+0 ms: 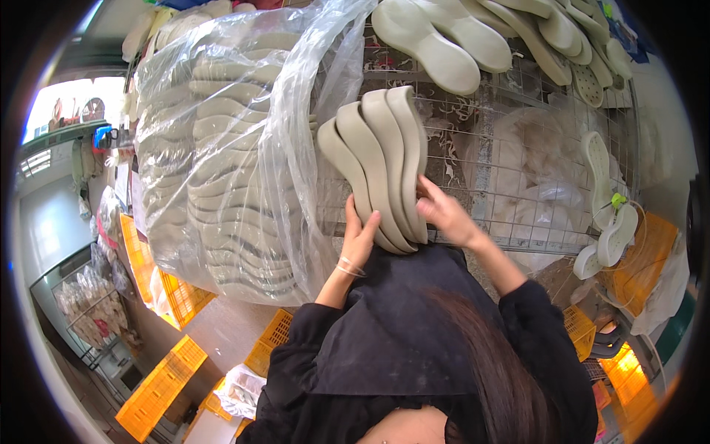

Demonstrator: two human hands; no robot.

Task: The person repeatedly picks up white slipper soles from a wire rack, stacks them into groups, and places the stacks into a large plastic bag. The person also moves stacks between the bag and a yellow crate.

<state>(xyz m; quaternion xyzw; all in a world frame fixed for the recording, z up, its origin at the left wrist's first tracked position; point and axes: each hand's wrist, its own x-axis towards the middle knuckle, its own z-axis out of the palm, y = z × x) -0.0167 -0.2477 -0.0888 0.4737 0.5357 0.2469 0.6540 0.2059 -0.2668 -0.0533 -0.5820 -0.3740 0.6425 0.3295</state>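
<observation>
Several grey-beige shoe soles (pixel 379 166) stand on edge in a stack in front of me, their wavy sides pressed together and their lower ends near my dark apron. My left hand (pixel 360 238) grips the stack low on its left side, the thumb against the soles. On the opposite side, my right hand (pixel 446 213) has its fingers curled against the outermost sole. The soles are held between both hands over the near edge of a wire mesh table (pixel 510 159).
To the left, a large clear plastic bag (pixel 292 148) covers tall rows of similar soles. Loose soles (pixel 436 48) lie piled at the far side and far right. Paler soles (pixel 617 233) hang near the right edge. Yellow crates (pixel 161 385) stand on the floor.
</observation>
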